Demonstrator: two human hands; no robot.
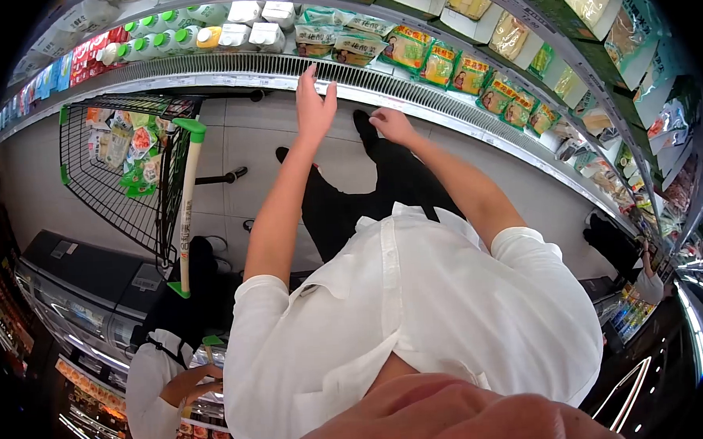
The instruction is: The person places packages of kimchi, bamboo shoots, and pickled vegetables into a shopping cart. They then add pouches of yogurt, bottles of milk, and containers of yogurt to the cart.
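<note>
Both my arms stretch forward to the edge of a chilled shelf (224, 67). My left hand (314, 106) is raised with its fingers apart and holds nothing. It is just below flat packets (334, 39) on the lowest shelf. My right hand (390, 124) hangs a little lower, with its fingers curled in and nothing visible in them, close to the shelf's front grille. Green and yellow bagged goods (439, 64) lie on the shelf to its right. My white shirt and dark trousers fill the middle of the view.
A shopping cart (111, 192) with a green handle (188, 204) stands to my left, with several packets in it. White bottles (238, 35) line the shelf at the far left. Another person in white (158, 389) is at the lower left, and one more (649, 283) at the right.
</note>
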